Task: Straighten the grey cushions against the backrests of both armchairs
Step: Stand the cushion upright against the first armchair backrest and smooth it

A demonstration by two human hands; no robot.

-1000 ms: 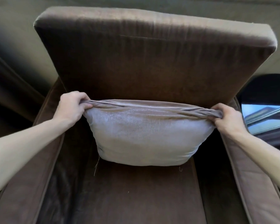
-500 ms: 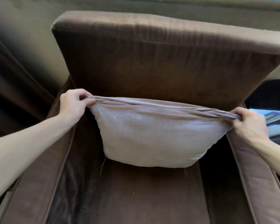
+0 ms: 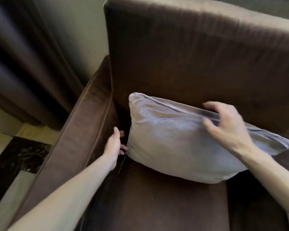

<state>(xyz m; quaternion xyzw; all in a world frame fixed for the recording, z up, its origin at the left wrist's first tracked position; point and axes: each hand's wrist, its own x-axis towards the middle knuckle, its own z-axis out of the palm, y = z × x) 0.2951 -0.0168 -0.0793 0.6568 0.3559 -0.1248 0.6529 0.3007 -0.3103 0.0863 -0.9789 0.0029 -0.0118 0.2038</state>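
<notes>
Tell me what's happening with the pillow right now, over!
Left hand open at grey cushion's left edge. Right hand blurred, fingers spread over its top seam. Cushion stands on seat, leaning on backrest. Nothing in the way.

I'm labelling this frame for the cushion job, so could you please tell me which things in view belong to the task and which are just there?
Part of the job:
- grey cushion, leaning on the backrest
- brown armchair
- left hand, beside the cushion's edge
- right hand, over its top seam, blurred

Just there:
- dark curtain
- marble floor
</notes>
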